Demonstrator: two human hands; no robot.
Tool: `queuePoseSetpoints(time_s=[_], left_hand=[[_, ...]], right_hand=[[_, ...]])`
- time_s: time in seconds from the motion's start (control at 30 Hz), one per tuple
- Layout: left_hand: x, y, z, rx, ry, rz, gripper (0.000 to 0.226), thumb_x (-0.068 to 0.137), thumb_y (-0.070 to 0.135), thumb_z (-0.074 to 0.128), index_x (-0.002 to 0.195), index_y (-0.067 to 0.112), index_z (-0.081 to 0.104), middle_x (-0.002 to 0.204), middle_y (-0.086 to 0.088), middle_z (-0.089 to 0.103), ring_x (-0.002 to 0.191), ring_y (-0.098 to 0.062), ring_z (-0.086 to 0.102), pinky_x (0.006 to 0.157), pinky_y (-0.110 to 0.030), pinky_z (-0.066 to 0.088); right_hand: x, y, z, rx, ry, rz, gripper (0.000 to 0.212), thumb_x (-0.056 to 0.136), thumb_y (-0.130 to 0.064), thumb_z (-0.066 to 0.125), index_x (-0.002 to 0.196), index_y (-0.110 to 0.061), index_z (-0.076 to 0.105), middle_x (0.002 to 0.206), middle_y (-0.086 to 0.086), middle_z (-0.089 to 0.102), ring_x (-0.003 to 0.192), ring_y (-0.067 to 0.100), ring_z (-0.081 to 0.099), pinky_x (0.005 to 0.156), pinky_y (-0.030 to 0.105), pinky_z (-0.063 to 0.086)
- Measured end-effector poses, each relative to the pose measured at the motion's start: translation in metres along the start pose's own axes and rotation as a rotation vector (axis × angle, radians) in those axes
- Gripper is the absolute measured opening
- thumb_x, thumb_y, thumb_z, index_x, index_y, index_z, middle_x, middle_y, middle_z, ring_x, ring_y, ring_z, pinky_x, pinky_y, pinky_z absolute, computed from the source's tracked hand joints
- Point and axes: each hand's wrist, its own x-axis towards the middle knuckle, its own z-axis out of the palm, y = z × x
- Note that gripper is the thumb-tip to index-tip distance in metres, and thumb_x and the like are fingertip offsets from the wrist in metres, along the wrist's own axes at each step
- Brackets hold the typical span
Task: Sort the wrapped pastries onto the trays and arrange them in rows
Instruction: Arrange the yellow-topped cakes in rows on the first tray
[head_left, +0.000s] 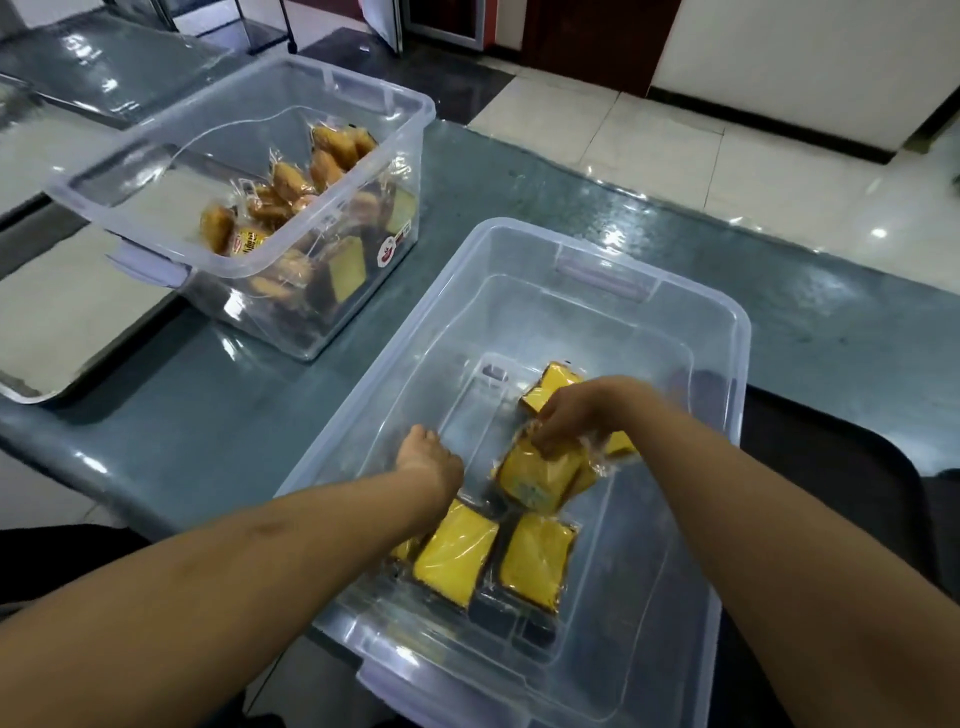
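our right hand (566, 415) grips one yellow wrapped pastry (537, 475) inside the near clear box (722, 332) on the table (597, 208). our left hand (428, 460) reaches in beside two flat pastries (457, 553); we cannot tell if it is open or closed. the far box (363, 98) holds brown pastries (291, 187).

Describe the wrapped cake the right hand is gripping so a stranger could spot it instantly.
Start at the nearer clear plastic bin on the grey-green counter, the one both arms reach into. Among the yellow wrapped cake slices on its floor, find the yellow slice in crinkled clear wrap under the right hand. Unlike the two flat slices nearer the person, it is tilted and pinched at its top edge.
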Motion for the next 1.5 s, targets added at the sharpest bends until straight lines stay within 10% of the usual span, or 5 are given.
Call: queuePoseSetpoints(time_s=[0.33, 0.7, 1.03, 1.33, 1.5], left_hand=[[-0.004, -0.012, -0.016, -0.654, -0.010, 0.074, 0.067, 0.079, 0.015, 0.080, 0.135, 0.022, 0.045, 0.129, -0.011, 0.048, 0.106, -0.033, 0.058, 0.080, -0.036, 0.053], [-0.002, 0.011, -0.014, -0.777, -0.257, 0.069, 0.091, 0.078, 0.071, 0.066, 0.151, 0.027, 0.034, 0.151, -0.009, 0.035, 0.136, -0.037, 0.041, 0.109, -0.049, 0.041], [-0.004, -0.022, -0.023, -0.778, 0.093, 0.070, 0.063, 0.075, 0.023, 0.081, 0.130, 0.021, 0.052, 0.125, -0.009, 0.059, 0.110, -0.028, 0.060, 0.077, -0.027, 0.046], [-0.045, -0.060, -0.121, -1.039, 0.649, 0.165, 0.068, 0.066, 0.022, 0.085, 0.126, 0.029, 0.054, 0.120, -0.011, 0.056, 0.107, -0.032, 0.057, 0.090, -0.044, 0.051], [-0.091, -0.019, -0.183, -1.129, 0.915, 0.310, 0.063, 0.069, 0.021, 0.083, 0.124, 0.033, 0.054, 0.117, -0.003, 0.053, 0.104, -0.022, 0.053, 0.089, -0.033, 0.047]], right_hand=[[0.033, -0.001, 0.047, -0.134, 0.120, 0.037, 0.099, 0.070, -0.059, 0.085, 0.152, -0.024, 0.043, 0.152, 0.005, 0.047, 0.133, 0.031, 0.049, 0.106, 0.044, 0.047], [0.026, -0.008, 0.033, -0.131, 0.253, -0.024, 0.088, 0.069, -0.036, 0.093, 0.142, -0.016, 0.050, 0.136, 0.006, 0.057, 0.121, 0.028, 0.058, 0.096, 0.036, 0.051], [-0.045, 0.009, 0.004, 0.349, 0.731, -0.150, 0.060, 0.071, -0.025, 0.090, 0.121, -0.023, 0.056, 0.110, 0.002, 0.060, 0.098, 0.022, 0.058, 0.074, 0.023, 0.038], [-0.192, 0.047, -0.009, 1.053, 1.296, -0.322, 0.056, 0.074, -0.013, 0.091, 0.113, -0.023, 0.052, 0.096, -0.011, 0.064, 0.071, -0.005, 0.064, 0.061, 0.017, 0.054], [-0.266, 0.118, 0.024, 1.238, 1.510, -0.260, 0.058, 0.069, -0.016, 0.094, 0.114, -0.019, 0.056, 0.103, 0.005, 0.074, 0.084, 0.014, 0.074, 0.072, 0.036, 0.063]])
